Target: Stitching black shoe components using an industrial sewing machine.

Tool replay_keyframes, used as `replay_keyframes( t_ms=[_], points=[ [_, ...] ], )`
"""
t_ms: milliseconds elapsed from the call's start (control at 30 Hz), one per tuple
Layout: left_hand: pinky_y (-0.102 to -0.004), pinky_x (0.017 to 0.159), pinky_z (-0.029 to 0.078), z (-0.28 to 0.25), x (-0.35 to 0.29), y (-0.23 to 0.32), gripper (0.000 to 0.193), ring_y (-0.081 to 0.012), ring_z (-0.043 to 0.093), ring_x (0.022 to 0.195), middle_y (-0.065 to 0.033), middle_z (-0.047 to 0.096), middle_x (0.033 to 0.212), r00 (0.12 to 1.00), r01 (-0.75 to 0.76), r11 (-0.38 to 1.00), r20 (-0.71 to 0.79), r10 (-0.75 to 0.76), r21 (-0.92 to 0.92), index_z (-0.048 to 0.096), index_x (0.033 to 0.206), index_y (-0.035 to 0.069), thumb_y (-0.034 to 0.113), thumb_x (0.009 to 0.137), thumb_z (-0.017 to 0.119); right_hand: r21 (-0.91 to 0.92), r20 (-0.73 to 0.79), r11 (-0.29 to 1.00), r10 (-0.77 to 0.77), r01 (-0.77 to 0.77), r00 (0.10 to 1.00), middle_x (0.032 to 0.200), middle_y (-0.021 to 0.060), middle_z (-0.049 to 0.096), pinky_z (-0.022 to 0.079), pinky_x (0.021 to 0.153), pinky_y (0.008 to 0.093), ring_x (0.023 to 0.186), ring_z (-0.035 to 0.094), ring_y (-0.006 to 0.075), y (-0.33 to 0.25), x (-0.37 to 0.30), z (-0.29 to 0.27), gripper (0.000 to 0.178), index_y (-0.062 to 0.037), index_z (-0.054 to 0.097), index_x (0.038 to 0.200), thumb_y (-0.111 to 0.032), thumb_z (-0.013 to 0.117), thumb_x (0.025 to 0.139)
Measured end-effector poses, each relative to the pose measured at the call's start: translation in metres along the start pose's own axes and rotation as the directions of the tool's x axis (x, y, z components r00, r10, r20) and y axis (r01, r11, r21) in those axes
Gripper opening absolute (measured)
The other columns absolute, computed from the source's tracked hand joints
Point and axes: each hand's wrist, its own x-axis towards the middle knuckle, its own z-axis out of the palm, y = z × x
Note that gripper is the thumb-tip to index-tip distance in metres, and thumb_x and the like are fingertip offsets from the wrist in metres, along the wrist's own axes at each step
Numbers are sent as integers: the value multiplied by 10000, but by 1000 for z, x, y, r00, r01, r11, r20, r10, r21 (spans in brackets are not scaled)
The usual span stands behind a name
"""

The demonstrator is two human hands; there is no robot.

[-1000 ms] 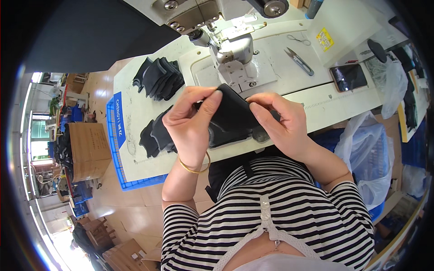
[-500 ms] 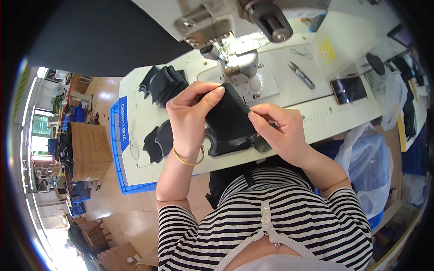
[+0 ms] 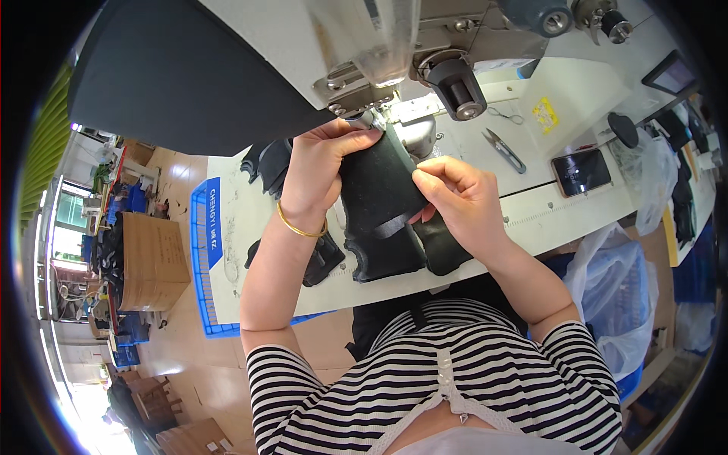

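A black fabric piece (image 3: 379,182) is stretched between my two hands, its far end close to the sewing machine (image 3: 413,136). My left hand (image 3: 322,163), with a gold bangle at the wrist, pinches its upper left corner between thumb and fingers. On the right edge, my right hand (image 3: 462,197) grips the same piece with thumb and fingertips. The lower edge curls up and shows a greyish strip. Beneath lie another black piece (image 3: 390,258) and a dark rounded piece (image 3: 444,246). More black pieces (image 3: 324,262) lie by my left forearm, which partly covers them.
A stack of black pieces (image 3: 269,165) sits left of the machine. To the right are thread snips (image 3: 504,152) and a phone (image 3: 580,173). A blue crate (image 3: 201,265) stands beside the table's left end; a clear plastic bag (image 3: 614,280) hangs at the right.
Both hands still hold the fabric piece, whose far end is now nearer the machine's sewing area. Its lower edge now curls up. The whole view has shifted, with more of the machine showing.
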Motion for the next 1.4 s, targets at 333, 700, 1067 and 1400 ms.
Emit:
replay_keyframes(
  t_ms=[333,700,1067,1400],
  points=[
    [-263,717,538,0,2,6,48,-151,659,745,-103,701,837,994,109,994,-15,-109,2,695,846,-38,-73,814,688,44,15,999,11,-12,1000,702,17,615,508,556,215,625,655,100,3,-3,2,161,42,650,932,-109,601,955],
    [-257,744,536,-3,2,2,67,-151,658,766,-105,701,857,997,78,997,3,-78,11,697,862,-38,-81,817,671,42,20,999,-10,9,1000,693,7,598,489,553,204,637,667,99,5,-4,5,164,34,645,943,-120,590,963],
    [-245,739,527,-5,5,-4,63,-129,650,755,-93,705,848,1000,10,1000,8,-10,4,696,852,-36,-80,821,662,-3,25,1000,12,-12,1000,702,12,612,481,572,212,652,675,104,1,-5,4,174,28,649,965,-130,576,967],
    [-272,767,517,-6,11,-3,102,-156,649,809,-95,703,889,999,-51,999,-19,51,-10,694,867,-42,-95,789,655,-28,33,999,-16,17,999,779,43,658,506,577,204,672,699,131,4,0,6,164,40,648,1005,-108,585,973]
  ],
)
